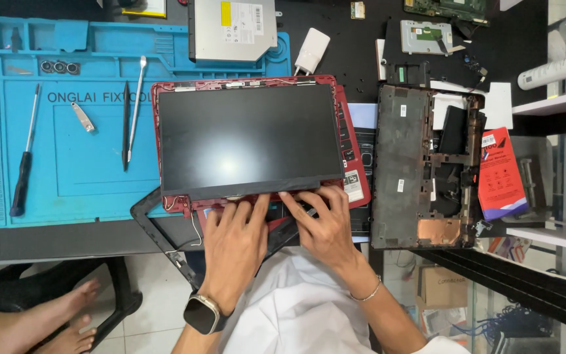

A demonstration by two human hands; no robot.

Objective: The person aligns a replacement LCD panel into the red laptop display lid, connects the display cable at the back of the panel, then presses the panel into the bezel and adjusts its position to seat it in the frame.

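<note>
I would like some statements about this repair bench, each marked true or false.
1. Both hands, left hand and right hand, rest at the near edge of the dark screen panel. True.
2. The screwdriver lies on a red mat. False: it lies on the blue mat.
3. The watch is on the left wrist. True.
4. The black laptop base lies left of the screen panel. False: it lies to its right.

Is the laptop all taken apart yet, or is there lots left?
Mostly apart: the black bottom case lies stripped and the screen bezel is off. Now the left hand and right hand work at the screen panel, which sits in its red lid.
</note>
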